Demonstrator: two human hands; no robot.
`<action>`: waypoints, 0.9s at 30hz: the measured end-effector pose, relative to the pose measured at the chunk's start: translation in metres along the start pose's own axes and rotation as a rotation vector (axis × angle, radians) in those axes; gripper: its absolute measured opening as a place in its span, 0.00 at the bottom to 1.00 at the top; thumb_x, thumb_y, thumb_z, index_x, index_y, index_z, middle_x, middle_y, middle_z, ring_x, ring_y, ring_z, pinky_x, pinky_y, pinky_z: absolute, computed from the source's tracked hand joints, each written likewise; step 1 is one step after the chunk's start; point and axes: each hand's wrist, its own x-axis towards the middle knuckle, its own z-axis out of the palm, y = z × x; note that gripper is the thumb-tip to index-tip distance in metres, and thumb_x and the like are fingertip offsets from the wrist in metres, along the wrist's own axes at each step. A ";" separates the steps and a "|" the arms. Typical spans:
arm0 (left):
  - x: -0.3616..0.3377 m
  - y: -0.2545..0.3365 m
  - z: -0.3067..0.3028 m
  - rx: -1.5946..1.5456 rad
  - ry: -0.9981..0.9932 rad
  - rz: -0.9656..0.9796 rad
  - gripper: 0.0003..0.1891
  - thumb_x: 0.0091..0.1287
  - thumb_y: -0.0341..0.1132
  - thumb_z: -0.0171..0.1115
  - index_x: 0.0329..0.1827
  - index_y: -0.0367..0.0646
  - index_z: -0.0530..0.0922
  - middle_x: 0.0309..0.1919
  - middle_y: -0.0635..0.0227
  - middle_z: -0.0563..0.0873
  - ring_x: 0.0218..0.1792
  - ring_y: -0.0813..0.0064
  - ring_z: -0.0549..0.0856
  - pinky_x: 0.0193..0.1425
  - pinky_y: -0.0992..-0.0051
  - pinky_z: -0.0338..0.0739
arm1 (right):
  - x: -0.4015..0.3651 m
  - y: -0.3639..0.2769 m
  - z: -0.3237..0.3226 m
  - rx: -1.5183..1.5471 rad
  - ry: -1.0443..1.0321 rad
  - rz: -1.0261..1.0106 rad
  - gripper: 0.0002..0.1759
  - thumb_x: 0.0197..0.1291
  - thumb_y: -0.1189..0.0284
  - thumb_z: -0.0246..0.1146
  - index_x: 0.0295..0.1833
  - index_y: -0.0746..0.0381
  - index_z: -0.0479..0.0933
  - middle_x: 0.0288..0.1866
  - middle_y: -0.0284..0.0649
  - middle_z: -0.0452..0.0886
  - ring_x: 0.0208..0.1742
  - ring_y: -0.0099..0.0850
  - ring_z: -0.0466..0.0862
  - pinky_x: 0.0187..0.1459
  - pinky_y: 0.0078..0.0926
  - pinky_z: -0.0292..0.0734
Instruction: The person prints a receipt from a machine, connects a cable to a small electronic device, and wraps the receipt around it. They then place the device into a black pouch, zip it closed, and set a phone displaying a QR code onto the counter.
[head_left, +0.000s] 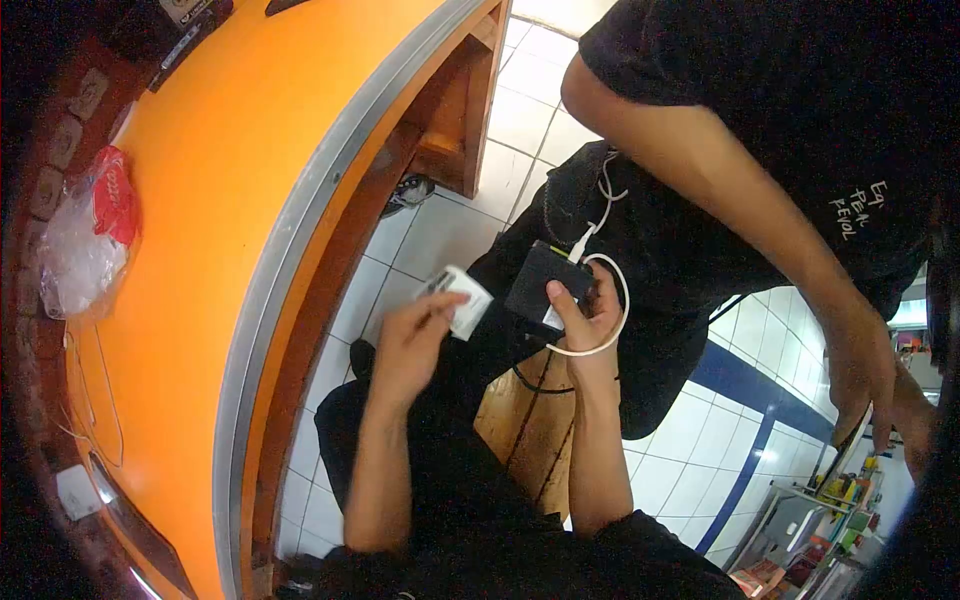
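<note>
My right hand is closed around a small black box-shaped device, with the thumb on its face. A white cable plug meets the device's upper edge, and a white cable loops around the right side of my hand. Held in my left hand, between thumb and fingers, is a small white card-like piece with dark marks, slightly blurred. It is just left of the device and apart from it. Both hands are above my lap, over a wooden bench.
An orange table with a grey edge curves along the left. On it lies a clear plastic bag with red print. Another person in a black shirt sits close at right, arm hanging down. A cluttered shelf stands lower right.
</note>
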 end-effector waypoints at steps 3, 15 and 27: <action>-0.033 -0.031 0.028 -0.179 0.101 -0.027 0.12 0.74 0.36 0.61 0.54 0.43 0.86 0.31 0.78 0.81 0.32 0.85 0.75 0.38 0.82 0.69 | -0.002 0.006 0.003 0.124 -0.022 0.038 0.27 0.61 0.73 0.72 0.63 0.68 0.71 0.49 0.40 0.83 0.48 0.26 0.82 0.52 0.23 0.78; -0.039 0.006 0.083 -0.264 -0.075 0.039 0.18 0.79 0.42 0.55 0.39 0.35 0.85 0.35 0.70 0.86 0.38 0.81 0.80 0.46 0.77 0.73 | 0.006 -0.009 -0.002 0.120 -0.001 0.000 0.16 0.62 0.69 0.72 0.47 0.61 0.72 0.39 0.33 0.80 0.39 0.20 0.78 0.42 0.19 0.74; -0.046 0.012 0.084 -0.167 -0.063 -0.002 0.18 0.79 0.42 0.55 0.38 0.36 0.85 0.29 0.74 0.83 0.33 0.84 0.77 0.41 0.78 0.72 | 0.005 -0.021 -0.017 -0.060 -0.167 0.068 0.20 0.60 0.66 0.74 0.47 0.63 0.72 0.38 0.34 0.81 0.38 0.22 0.79 0.41 0.21 0.76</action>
